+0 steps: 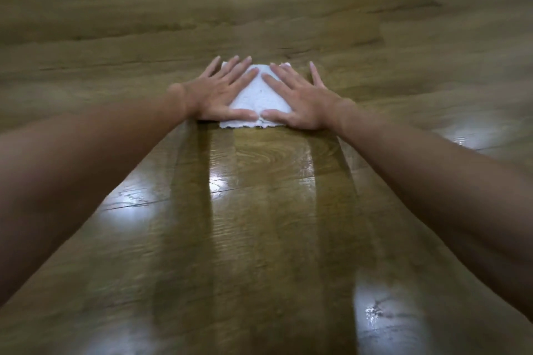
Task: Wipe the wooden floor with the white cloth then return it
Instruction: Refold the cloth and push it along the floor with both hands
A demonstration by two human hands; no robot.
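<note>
Got both my hands flat, fingers spread: left hand (222, 95) and right hand (300, 101) pressing the white cloth (259, 96) onto the wooden floor (259, 181), arms stretched out ahead.

No text, label or number can be read anywhere

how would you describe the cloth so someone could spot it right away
Start at the wooden floor, then follow both outstretched arms to where the left hand and right hand press flat side by side. The cloth lies under them: the only white thing, with a ragged near edge.
</note>
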